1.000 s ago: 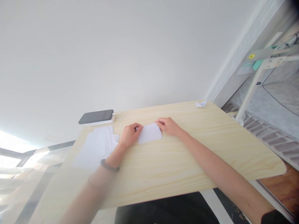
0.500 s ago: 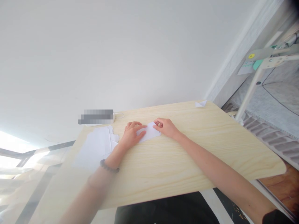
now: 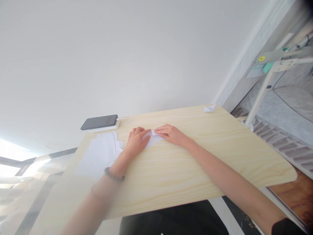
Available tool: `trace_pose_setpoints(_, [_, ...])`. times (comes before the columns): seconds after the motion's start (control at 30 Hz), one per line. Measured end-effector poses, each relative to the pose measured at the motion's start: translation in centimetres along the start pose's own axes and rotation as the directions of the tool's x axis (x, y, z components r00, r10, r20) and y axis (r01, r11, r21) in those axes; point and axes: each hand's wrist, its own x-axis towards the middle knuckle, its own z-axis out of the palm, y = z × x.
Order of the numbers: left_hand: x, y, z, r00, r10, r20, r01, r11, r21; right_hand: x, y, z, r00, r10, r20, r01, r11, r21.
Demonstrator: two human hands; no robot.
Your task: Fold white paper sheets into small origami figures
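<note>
A small white piece of folded paper (image 3: 153,140) lies on the table between my hands, a flap turned over along its far edge. My left hand (image 3: 137,141) holds it at the left, index finger at the flap and thumb on the near part, with a gap between them. From the right, my right hand (image 3: 170,133) presses the flap with its fingertips close together, covering the paper's right corner. A dark bead bracelet (image 3: 113,175) circles my left wrist.
Left of my hands lies a stack of white paper (image 3: 101,150). Behind it a phone (image 3: 99,122) with a cable rests on a white block. A folded paper piece (image 3: 209,108) sits at the table's (image 3: 195,176) far right corner. Beyond the right edge stands a white metal frame (image 3: 260,94).
My right fingers have moved left with the paper's far right edge, folding a flap over. My left hand has stayed nearly in place. The phone, blurred out before, now shows clearly.
</note>
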Motion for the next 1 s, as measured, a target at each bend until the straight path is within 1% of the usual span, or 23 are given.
trace_pose_setpoints(0.33, [-0.1,0.2,-0.1,0.999,0.04,-0.015,-0.039,0.999,0.026,0.0,0.6,0.0,0.999,0.009,0.036,-0.009,1.0,0.002])
trace_pose_setpoints(0.73, [-0.2,0.3,-0.2,0.999,0.049,-0.016,-0.048,0.997,0.054,0.0,0.5,0.0,0.999,-0.002,0.048,0.005,0.998,-0.055])
trace_pose_setpoints(0.9, [-0.2,0.6,-0.4,0.998,0.059,-0.012,-0.057,0.994,0.096,0.0,-0.1,-0.1,0.999,-0.011,0.046,0.015,0.996,-0.087])
trace_pose_setpoints(1.0, [0.0,0.8,-0.5,0.998,0.059,-0.006,-0.058,0.989,0.134,0.1,-0.4,-0.4,0.999,0.018,0.035,-0.014,0.994,-0.112])
